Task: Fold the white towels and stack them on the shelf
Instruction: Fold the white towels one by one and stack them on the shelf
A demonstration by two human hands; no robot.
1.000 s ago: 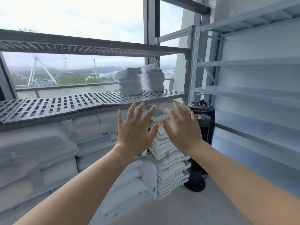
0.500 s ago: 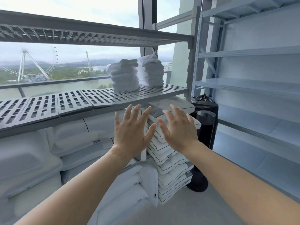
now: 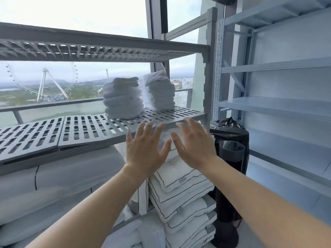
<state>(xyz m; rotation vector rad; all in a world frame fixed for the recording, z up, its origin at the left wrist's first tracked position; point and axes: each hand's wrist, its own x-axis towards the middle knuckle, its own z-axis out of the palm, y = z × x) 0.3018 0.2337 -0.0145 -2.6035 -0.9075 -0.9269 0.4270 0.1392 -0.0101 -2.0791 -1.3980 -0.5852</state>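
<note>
Two stacks of folded white towels stand side by side on the slatted grey shelf: the left stack and the right stack. My left hand and my right hand are raised in front of the shelf's front edge, below the stacks, palms forward, fingers spread. Neither hand holds or touches anything.
Under the shelf lie white pillows and a pile of white cushions with dark piping. A black stand with a clear cylinder is beside the shelf post. Pale blue shelving fills the right. An upper grey shelf hangs overhead.
Both hands have risen toward the shelf's front edge, still open. The view has shifted closer to the shelf and slightly right.
</note>
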